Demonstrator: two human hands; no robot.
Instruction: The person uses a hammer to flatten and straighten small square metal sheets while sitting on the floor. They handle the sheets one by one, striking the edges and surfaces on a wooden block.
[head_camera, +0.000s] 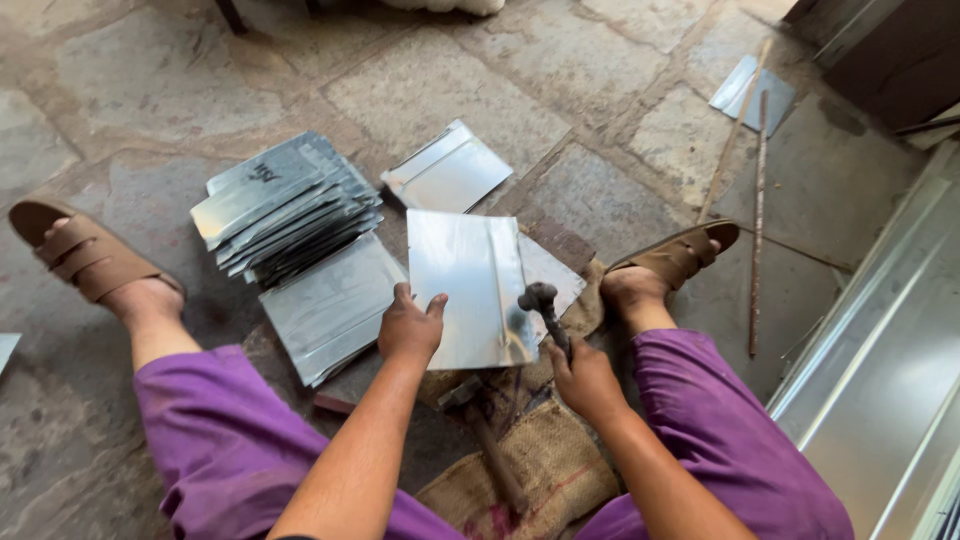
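Left hand (410, 328) gripping metal sheet (468, 287) by its near edge; right hand (583, 378) clenched around hammer (545, 305), head touching sheet's right edge. Stack of sheets (285, 205) left of sheet, on floor (130, 90).

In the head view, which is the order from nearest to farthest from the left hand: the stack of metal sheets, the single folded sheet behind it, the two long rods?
From the left hand:
1. Stack of metal sheets, up and to the left of it on the stone floor.
2. Single folded sheet, farther up, right of the stack.
3. Two long rods, far off on the right side.
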